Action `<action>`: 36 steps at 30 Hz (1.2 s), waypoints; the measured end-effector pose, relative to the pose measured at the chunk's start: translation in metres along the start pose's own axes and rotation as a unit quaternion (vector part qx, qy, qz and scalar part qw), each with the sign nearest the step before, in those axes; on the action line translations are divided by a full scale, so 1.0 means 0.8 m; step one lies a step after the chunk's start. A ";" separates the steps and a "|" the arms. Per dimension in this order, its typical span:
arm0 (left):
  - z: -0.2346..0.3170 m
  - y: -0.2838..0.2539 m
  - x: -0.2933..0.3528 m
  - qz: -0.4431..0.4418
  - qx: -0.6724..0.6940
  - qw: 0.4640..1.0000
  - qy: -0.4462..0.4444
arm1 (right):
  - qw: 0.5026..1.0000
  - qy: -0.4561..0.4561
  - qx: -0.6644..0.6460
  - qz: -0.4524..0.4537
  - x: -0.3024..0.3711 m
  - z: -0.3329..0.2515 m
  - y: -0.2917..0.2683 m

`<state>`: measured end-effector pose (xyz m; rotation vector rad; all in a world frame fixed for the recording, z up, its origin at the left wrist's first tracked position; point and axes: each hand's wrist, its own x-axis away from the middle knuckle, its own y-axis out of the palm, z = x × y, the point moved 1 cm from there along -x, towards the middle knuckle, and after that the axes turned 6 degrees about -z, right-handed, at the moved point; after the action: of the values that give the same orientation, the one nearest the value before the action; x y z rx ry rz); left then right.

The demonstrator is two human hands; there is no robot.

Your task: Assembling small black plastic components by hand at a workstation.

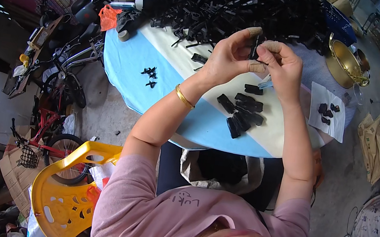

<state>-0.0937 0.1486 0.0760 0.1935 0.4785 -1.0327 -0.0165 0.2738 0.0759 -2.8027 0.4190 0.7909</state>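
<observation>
My left hand (230,55), with tan wraps on its fingertips, is closed in a pinch around a small narrow black strip (254,49). Against it my right hand (282,69) brings a pinched thumb and a wrapped forefinger. A light blue pointed thing (267,83) shows below the right palm; whether that hand holds it I cannot tell. Beneath my hands lie several black bundles (251,103) of strips. Behind them rises a large heap of black strips (239,6). A few small black pieces (149,75) lie left of my left forearm.
The round table (135,54) has a blue and cream cloth. At its right are a white sheet with black bits (326,113) and a gold pot (342,63). An orange bag (109,18) sits far left. A yellow chair (62,192) and red bicycle (51,120) stand leftward.
</observation>
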 end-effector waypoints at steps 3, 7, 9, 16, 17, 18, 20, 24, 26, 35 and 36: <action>-0.001 0.000 0.001 0.002 0.083 0.996 -0.036 | 1.000 0.021 0.005 0.001 0.001 -0.005 0.003; -0.021 -0.008 0.000 0.011 0.123 0.992 -0.035 | 0.997 -0.038 0.066 -0.022 -0.003 0.006 -0.003; -0.020 -0.006 0.000 0.028 0.137 0.990 -0.020 | 0.998 0.053 -0.022 -0.019 -0.006 0.001 -0.010; -0.011 -0.005 0.000 0.042 0.115 0.992 -0.026 | 0.995 0.075 -0.053 -0.047 -0.004 0.006 -0.008; -0.013 -0.006 0.001 0.044 0.113 0.992 -0.026 | 0.994 0.075 -0.054 -0.049 -0.003 0.006 -0.004; -0.015 -0.004 0.000 0.048 0.084 0.995 -0.011 | 0.996 0.072 -0.019 -0.044 -0.002 0.003 -0.003; -0.015 -0.001 -0.001 0.051 0.056 0.997 0.004 | 0.997 0.068 0.018 -0.039 -0.002 0.001 -0.004; -0.014 0.001 -0.001 0.056 0.040 0.997 0.027 | 0.991 0.120 -0.031 -0.056 -0.001 0.003 -0.005; -0.015 -0.001 -0.001 0.058 0.045 0.997 0.039 | 0.988 0.138 -0.045 -0.059 -0.001 0.001 -0.003; -0.022 0.007 0.000 0.100 -0.120 0.982 0.102 | 0.975 0.181 -0.111 -0.064 -0.002 0.004 -0.008; -0.022 0.009 -0.001 0.122 -0.137 0.979 0.092 | 0.988 0.133 -0.058 -0.057 -0.005 0.005 -0.016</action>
<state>-0.0928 0.1599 0.0602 0.0986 0.7415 -0.7033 -0.0174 0.2879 0.0760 -3.0214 0.2551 0.4313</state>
